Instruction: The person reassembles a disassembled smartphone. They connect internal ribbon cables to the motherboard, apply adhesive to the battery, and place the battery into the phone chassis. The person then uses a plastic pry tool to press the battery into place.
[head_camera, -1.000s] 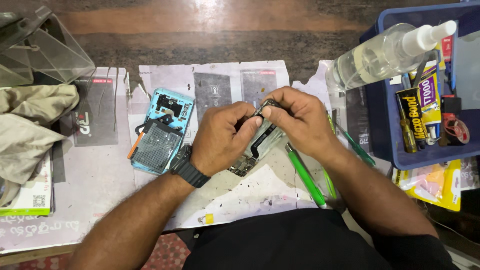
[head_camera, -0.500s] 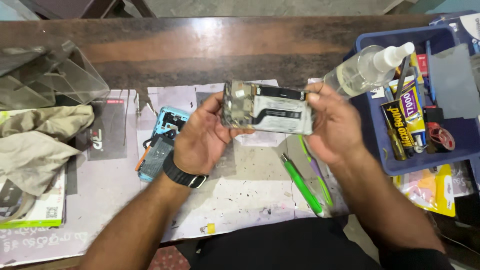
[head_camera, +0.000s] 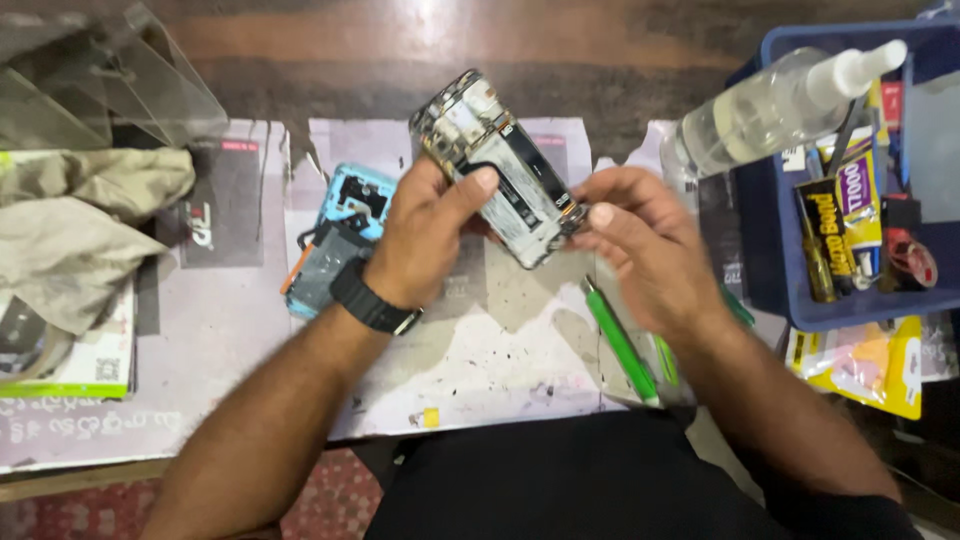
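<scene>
My left hand (head_camera: 425, 235) grips an opened phone body (head_camera: 495, 165), its bare insides facing up, tilted with one end toward the far side of the table. The left thumb presses on its middle. My right hand (head_camera: 640, 245) pinches the phone's near right corner between thumb and fingers. A black watch sits on my left wrist. Under the left hand lies a light blue phone back cover (head_camera: 340, 235) on the paper-covered table (head_camera: 480, 360).
A green tool (head_camera: 620, 345) lies on the paper by my right wrist. A blue bin (head_camera: 790, 290) at the right holds glue tubes, a screwdriver and a clear spray bottle (head_camera: 770, 105). Crumpled cloth (head_camera: 70, 230) and clear plastic pieces (head_camera: 110, 85) sit at the left.
The phone body was lifted off the table, held level in both hands, and is now turned to a slant, gripped mainly by my left hand; my right hand has slid to its corner.
</scene>
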